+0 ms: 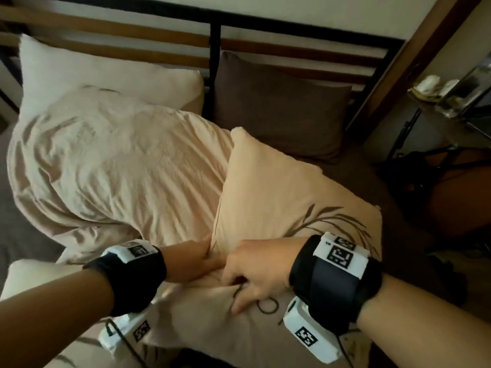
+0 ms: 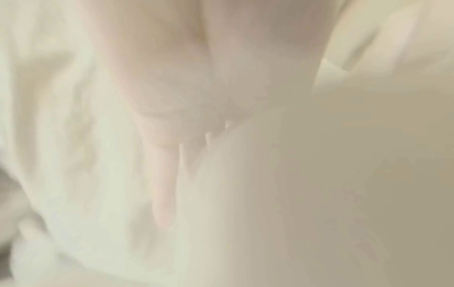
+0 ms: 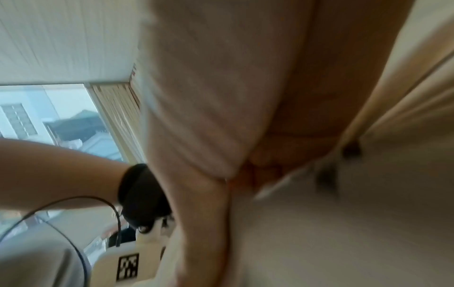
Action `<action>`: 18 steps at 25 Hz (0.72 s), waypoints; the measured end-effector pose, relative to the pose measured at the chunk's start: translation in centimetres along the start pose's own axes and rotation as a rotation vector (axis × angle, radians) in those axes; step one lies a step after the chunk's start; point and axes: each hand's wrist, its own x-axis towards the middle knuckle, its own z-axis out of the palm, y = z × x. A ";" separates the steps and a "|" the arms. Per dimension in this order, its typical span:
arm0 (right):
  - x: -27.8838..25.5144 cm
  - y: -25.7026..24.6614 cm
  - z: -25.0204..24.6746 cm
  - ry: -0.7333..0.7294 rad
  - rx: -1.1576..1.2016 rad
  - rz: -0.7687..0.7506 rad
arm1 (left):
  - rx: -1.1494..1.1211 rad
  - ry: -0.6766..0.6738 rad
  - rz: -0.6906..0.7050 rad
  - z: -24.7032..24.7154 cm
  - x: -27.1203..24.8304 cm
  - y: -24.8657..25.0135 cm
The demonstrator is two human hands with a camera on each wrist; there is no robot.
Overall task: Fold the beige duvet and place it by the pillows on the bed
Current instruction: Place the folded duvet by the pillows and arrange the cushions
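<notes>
The beige duvet (image 1: 127, 166) lies bunched across the middle of the bed, with a leaf-printed part (image 1: 292, 203) folded up at the front right. Both hands meet at its near edge. My left hand (image 1: 210, 257) reaches into the crease between two layers; in the left wrist view its one visible finger (image 2: 162, 184) lies straight under pale cloth and the rest are covered. My right hand (image 1: 244, 290) has curled fingers dug into the printed fabric, and the blurred right wrist view shows cloth (image 3: 196, 116) gathered at the palm. A white pillow (image 1: 79, 67) and a brown pillow (image 1: 279, 107) lean on the headboard.
The slatted headboard (image 1: 215, 35) runs along the back. A cluttered side table (image 1: 438, 96) and dark cables stand to the right of the bed. Brown sheet (image 1: 353, 179) shows between the duvet and the right edge. A window (image 3: 49, 116) appears in the right wrist view.
</notes>
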 end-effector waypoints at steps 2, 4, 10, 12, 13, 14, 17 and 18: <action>1.2 0.2 0.2 0.104 0.062 0.024 | 0.280 -0.104 -0.053 0.7 -0.8 -1.6; 2.4 1.2 -1.1 0.488 0.075 0.042 | 0.414 -0.012 -0.029 -1.0 -1.2 -3.6; 9.1 4.5 -9.7 0.719 0.000 0.371 | 0.342 0.807 -0.042 -14.4 0.6 -11.0; 12.5 7.6 -11.0 0.539 0.017 0.476 | 0.342 0.615 -0.333 -17.6 2.4 -13.7; 14.1 9.8 -11.2 0.501 0.059 0.532 | 0.317 0.528 -0.413 -18.3 3.6 -15.4; 15.1 11.7 -10.7 0.453 0.109 0.582 | 0.291 0.474 -0.449 -18.0 4.5 -16.8; 17.4 16.0 -8.4 0.307 0.189 0.656 | 0.237 0.436 -0.438 -17.3 7.3 -19.9; 18.3 16.8 -7.8 0.278 0.170 0.674 | 0.203 0.427 -0.434 -17.3 8.0 -20.2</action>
